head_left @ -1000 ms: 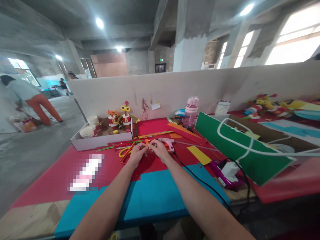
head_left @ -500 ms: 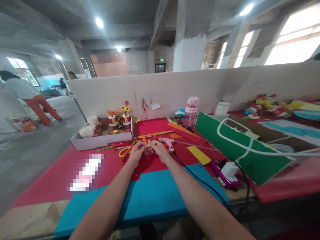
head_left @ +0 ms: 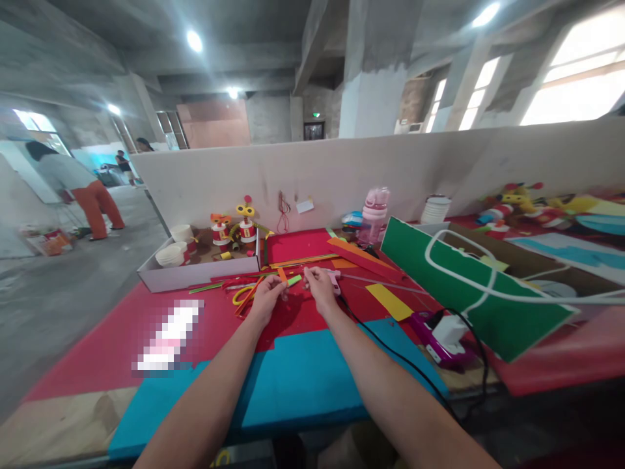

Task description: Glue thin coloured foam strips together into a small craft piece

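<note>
Basically, a long off-white partition (head_left: 317, 172) runs behind a table with a glossy red plastic cover (head_left: 107, 339). Flat blue sheet (head_left: 297, 378) along near edge, under the forearms. Big green rectangular panel (head_left: 454, 293) at right, leaning. Shallow white cardboard tray (head_left: 205, 277) at left rear, with paper cups and small cup figures in it. Translucent pink plastic bottle (head_left: 374, 218) stands by the partition. Purple power strip (head_left: 446, 352) near right, white plug in it. Left hand (head_left: 267, 296) and right hand (head_left: 319, 288) over mid-table, apart. Pink glue gun (head_left: 334, 280) just beyond right hand, partly hidden. Yellow-handled scissors (head_left: 239, 298) lie left of left hand. Left fingers pinch a small orange strip (head_left: 282, 275) and a small bright-green strip (head_left: 293, 281); can't tell if joined. Green one points toward right hand, whose fingertips are bunched narrow, just beside it; can't tell if they hold anything.
</note>
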{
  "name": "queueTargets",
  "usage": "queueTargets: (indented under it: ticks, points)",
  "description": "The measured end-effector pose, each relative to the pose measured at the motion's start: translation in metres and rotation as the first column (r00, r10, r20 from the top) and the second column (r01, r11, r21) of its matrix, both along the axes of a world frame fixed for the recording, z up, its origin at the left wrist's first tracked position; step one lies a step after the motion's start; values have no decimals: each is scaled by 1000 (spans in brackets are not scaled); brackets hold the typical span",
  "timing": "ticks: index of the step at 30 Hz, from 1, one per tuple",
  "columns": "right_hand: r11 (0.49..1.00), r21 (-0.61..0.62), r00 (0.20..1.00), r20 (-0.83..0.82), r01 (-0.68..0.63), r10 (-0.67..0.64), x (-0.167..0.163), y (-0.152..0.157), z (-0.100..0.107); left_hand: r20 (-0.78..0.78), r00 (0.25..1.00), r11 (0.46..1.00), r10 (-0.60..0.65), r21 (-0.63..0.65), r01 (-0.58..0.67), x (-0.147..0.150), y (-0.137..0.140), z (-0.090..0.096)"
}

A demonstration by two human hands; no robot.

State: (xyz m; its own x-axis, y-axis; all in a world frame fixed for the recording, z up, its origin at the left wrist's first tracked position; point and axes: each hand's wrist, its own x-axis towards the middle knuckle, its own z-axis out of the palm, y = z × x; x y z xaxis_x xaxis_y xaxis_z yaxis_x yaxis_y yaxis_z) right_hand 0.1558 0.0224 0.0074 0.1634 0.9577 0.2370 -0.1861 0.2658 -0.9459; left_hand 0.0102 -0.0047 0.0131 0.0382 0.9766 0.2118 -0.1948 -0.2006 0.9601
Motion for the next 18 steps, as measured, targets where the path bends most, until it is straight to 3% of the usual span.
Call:
queueTargets:
  ticks: [4, 7, 12, 18]
  points:
    - [969, -142, 979, -31, -203, 201, -5, -7, 3, 21, 1000, 1000, -10, -1, 10, 1, -1, 0]
    - [941, -130, 948, 32, -311, 318, -10, -11, 3, 26, 998, 998, -64, 10, 64, 2, -2, 1]
    - [971, -29, 965, 110, -236, 238, -10, -8, 1, -15, 999, 999, -45, 16, 45, 1, -1, 1]
    - [997, -19, 997, 21, -80, 80, 0, 1, 1, -23, 1000, 1000, 11, 12, -11, -1, 0, 1]
